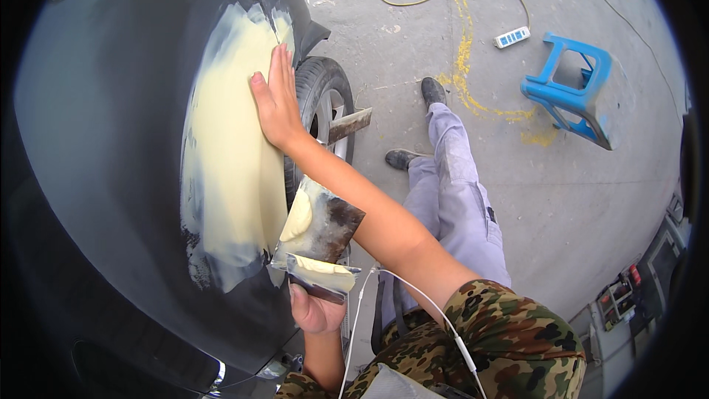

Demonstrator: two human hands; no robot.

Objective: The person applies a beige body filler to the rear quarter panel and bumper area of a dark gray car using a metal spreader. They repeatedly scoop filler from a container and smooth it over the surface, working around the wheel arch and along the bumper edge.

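My right hand (279,107) lies flat with outstretched fingers on pale yellow filler (233,148). The filler is smeared in a long, uneven patch over a dark grey car panel (111,103), thin and streaky at its edges. Lower down, beside the panel, my left hand (316,312) is closed on metal filler spreaders. The larger spreader plate (336,225) carries a lump of yellow filler and dark stains. A smaller spreader (317,288), nearer my fingers, has filler along its upper edge. Part of my left hand's grip is hidden behind the plates.
A car wheel (325,96) stands under the panel's edge, with a brownish flat plate (349,125) beside it. On the grey floor are a blue plastic stool (569,92), a white power strip (512,37) with its cord, and yellow marks. A white earphone cable (428,297) hangs before me.
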